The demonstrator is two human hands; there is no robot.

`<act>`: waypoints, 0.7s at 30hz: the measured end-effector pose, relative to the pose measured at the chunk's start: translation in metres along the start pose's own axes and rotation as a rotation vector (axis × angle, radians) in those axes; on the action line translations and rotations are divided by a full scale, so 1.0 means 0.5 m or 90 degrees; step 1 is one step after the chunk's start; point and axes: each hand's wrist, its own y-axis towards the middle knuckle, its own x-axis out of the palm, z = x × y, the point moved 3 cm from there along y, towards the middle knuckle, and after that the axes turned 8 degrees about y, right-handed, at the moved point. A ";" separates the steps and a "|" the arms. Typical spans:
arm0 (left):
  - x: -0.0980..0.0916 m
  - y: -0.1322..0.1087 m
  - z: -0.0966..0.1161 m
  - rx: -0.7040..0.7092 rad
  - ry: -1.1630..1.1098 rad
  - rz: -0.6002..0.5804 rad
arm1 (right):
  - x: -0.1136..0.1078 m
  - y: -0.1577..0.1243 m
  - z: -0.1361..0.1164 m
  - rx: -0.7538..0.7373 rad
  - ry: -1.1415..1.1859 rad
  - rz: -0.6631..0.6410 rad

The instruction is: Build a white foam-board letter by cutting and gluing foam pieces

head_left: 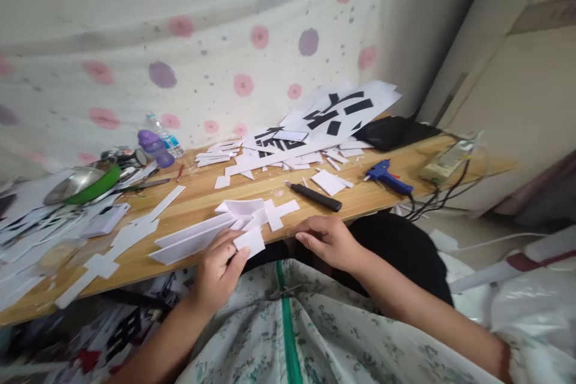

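Note:
Between the thumb and fingers of my left hand (220, 267) is a small white board piece (250, 243), at the table's front edge. Right behind it lies an assembled white shape (193, 239) of strips standing on edge, partly hidden by that hand. A flat white cross-shaped piece (281, 211) rests to its right. My right hand (327, 241) is at the table edge with fingers loosely bent, thumb and index finger apart, and nothing visible in it. Beyond it lie a black pen-shaped tool (315, 197) and a white rectangular piece (330, 182).
A blue glue gun (387, 177) lies at the right, near a power strip (445, 162) with cables. Printed white sheets (342, 114) and offcuts pile up at the back. On the left are a green pan (92, 186), a purple bottle (155, 147) and more cut pieces (132, 237).

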 end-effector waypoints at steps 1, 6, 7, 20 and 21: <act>0.012 0.002 0.002 -0.068 -0.063 -0.031 | -0.008 -0.004 -0.002 0.014 0.034 0.039; 0.105 0.020 0.027 -0.364 -0.442 -0.134 | 0.012 -0.006 -0.033 -0.084 -0.004 0.009; 0.117 0.026 0.035 -0.415 -0.507 -0.123 | 0.017 -0.007 -0.039 -0.098 -0.039 -0.004; 0.127 0.048 0.037 -0.540 -0.632 -0.032 | -0.320 -0.001 0.130 0.383 -0.566 0.169; 0.128 0.047 0.035 -0.539 -0.638 -0.031 | -0.337 0.000 0.146 0.419 -0.592 0.164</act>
